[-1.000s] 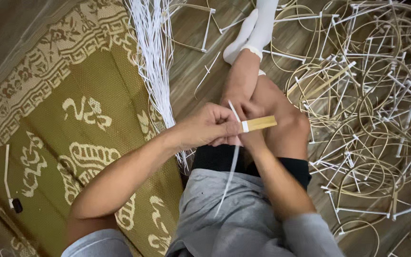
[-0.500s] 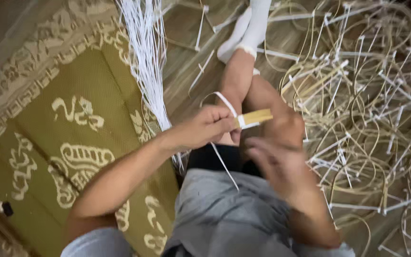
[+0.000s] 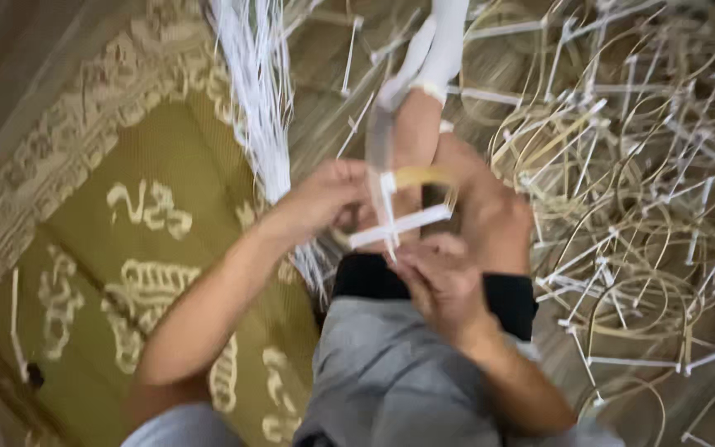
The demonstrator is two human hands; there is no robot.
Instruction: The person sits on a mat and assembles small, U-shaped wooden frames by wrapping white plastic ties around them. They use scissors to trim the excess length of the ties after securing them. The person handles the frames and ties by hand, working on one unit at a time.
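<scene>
I sit on the floor with one leg stretched out, a white sock [image 3: 436, 41] at its end. My left hand [image 3: 324, 199] pinches a thin tan cane strip [image 3: 424, 175] bent into a small loop above my knee. A white cable tie [image 3: 397, 225] crosses the loop, and a second white tie stands upright across it. My right hand [image 3: 436, 277] grips the lower end of that white tie, just below the loop. The picture is blurred by motion.
A bundle of loose white cable ties [image 3: 250, 91] lies on the wooden floor at the upper left. A large heap of finished cane rings with white ties [image 3: 647, 190] fills the right side. An olive rug with pale patterns [image 3: 142, 240] lies at the left.
The straight cane strip in my left hand is now bent into a loop. My right hand came up to the white tie, which now lies across the loop.
</scene>
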